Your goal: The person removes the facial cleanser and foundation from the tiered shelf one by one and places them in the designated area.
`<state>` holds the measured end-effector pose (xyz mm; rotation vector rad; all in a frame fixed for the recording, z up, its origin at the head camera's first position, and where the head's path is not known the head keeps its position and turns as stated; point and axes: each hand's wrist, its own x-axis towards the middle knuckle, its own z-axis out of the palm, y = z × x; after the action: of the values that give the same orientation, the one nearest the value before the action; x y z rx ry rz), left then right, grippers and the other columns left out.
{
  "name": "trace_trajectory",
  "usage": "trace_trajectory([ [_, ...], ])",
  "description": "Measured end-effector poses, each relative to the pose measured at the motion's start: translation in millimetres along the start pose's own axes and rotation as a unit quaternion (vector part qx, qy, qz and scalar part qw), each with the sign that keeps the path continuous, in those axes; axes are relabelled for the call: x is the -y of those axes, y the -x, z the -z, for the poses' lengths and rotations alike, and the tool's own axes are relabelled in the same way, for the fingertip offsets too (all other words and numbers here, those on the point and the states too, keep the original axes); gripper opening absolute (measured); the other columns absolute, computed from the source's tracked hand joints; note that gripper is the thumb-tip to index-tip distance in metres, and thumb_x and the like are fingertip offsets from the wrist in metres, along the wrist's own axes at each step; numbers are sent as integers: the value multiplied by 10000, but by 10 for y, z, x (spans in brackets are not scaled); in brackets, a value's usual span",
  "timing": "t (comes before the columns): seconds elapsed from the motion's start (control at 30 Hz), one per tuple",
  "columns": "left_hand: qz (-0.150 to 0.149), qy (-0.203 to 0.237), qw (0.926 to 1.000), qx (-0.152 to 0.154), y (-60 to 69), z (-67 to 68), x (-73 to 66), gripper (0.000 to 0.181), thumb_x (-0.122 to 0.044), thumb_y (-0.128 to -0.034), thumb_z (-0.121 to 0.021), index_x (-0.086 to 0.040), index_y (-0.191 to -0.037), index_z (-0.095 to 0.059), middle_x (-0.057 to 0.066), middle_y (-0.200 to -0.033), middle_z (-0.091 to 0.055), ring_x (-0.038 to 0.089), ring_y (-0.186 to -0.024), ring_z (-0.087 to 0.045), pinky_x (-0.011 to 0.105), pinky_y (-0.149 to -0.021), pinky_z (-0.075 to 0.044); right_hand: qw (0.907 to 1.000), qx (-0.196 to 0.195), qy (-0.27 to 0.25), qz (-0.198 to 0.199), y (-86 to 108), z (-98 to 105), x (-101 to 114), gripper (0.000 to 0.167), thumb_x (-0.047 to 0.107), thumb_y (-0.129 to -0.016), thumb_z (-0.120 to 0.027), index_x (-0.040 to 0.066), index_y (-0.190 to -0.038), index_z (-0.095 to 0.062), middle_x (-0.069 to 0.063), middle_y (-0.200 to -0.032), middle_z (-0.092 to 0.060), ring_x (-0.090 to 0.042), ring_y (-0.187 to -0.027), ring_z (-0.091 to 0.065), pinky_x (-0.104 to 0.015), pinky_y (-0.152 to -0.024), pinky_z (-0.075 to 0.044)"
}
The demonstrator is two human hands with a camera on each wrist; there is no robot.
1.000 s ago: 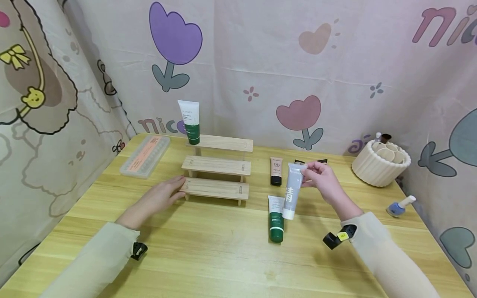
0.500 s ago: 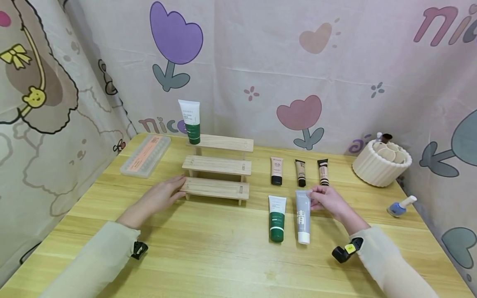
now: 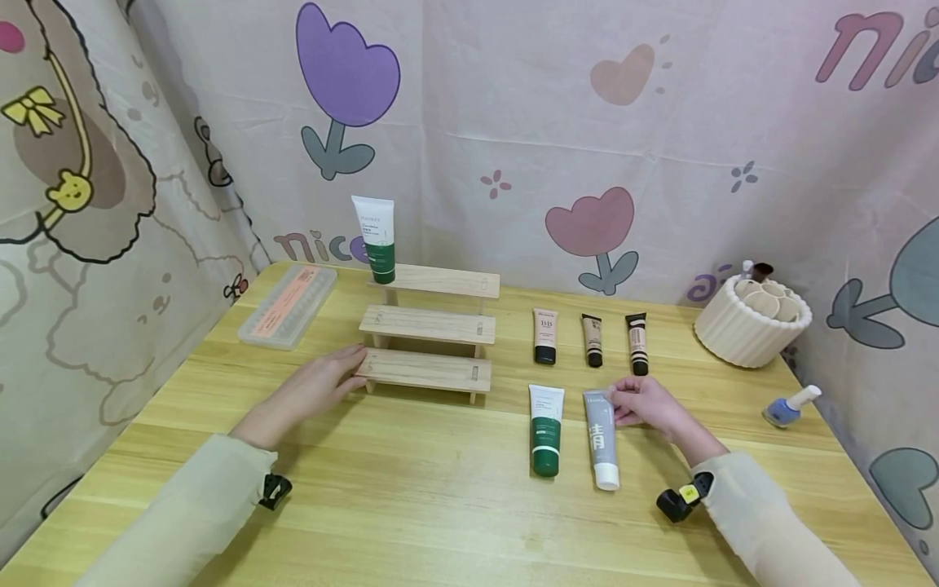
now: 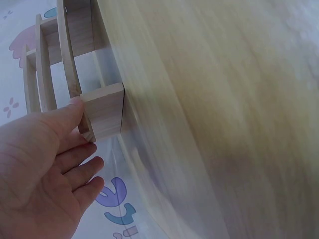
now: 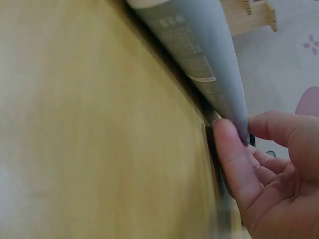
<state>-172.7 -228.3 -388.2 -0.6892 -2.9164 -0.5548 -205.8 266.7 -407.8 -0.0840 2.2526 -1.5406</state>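
A three-step wooden display stand [image 3: 425, 371] is at the left centre of the table. My left hand [image 3: 323, 387] grips the left end of its lowest step, thumb on one face and fingers behind, as the left wrist view shows. My right hand [image 3: 649, 405] pinches the flat crimped end of a grey squeeze tube [image 3: 601, 432] with a white cap. In the right wrist view the grey tube [image 5: 199, 55] runs from thumb and finger, close to the tabletop. Left of it lies a white and green tube [image 3: 546, 432]. A similar white-green tube [image 3: 376, 236] stands upright on the top step.
Behind the grey tube lie a pink BB tube [image 3: 545, 334], a small beige tube [image 3: 592, 341] and a striped tube [image 3: 637, 342]. A cream ribbed holder [image 3: 751, 326] and a blue nail polish bottle [image 3: 788, 408] stand right. A clear plastic case [image 3: 288, 308] lies back left.
My right hand has brought the grey tube down and toward me, from over the back tubes to right of the lying white-green tube. My left hand has stayed at the stand.
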Motion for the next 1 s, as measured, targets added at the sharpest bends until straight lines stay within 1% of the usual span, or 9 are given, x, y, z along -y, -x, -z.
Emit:
trace_trajectory([
  [0.1,14,10,10000,4,3,5,-4,497,-143,-888,-618,110,-1281,-450,283,-1326,-412,441,-1171,-431,537,-979,-355,9994,-85,347,11,-16,7,1,266,42,-915,-528,-166,-1071,-470,-88,-738,-600,-169,-614,-603,-314,-584,-573],
  [0.2,13,3,10000,14,7,8,-1,497,-138,-887,-618,113,-1280,-450,287,-1325,-410,446,-1169,-430,541,-978,-354,9984,-115,549,-20,-27,15,7,247,45,-908,-547,-146,-1051,-483,-87,-719,-590,-170,-599,-598,-326,-568,-573],
  [0.43,5,-23,10000,35,3,0,15,493,-138,-890,-616,110,-1283,-450,287,-1323,-414,440,-1172,-430,536,-979,-356,9960,51,889,-47,-27,51,22,192,51,-905,-548,-116,-991,-515,-78,-684,-584,-164,-590,-593,-317,-553,-570],
  [0.57,7,-23,10000,41,1,-3,18,496,-140,-890,-617,111,-1283,-448,287,-1325,-411,439,-1175,-428,535,-981,-354,9949,71,999,-78,-26,58,35,180,62,-903,-562,-103,-968,-531,-81,-685,-594,-168,-589,-592,-317,-542,-567],
  [0.87,-13,-31,10000,16,1,-1,1,499,-151,-889,-619,108,-1282,-453,284,-1326,-413,437,-1175,-429,534,-981,-355,9940,77,1085,-91,-17,85,63,219,76,-900,-578,-108,-1007,-524,-99,-711,-598,-179,-598,-592,-332,-545,-568],
  [1.0,-10,-39,10000,38,3,8,0,497,-143,-890,-616,114,-1281,-450,289,-1323,-413,441,-1176,-426,537,-982,-352,9943,0,1064,21,-41,116,128,229,65,-906,-557,-120,-1031,-503,-108,-718,-590,-184,-597,-593,-342,-561,-573],
])
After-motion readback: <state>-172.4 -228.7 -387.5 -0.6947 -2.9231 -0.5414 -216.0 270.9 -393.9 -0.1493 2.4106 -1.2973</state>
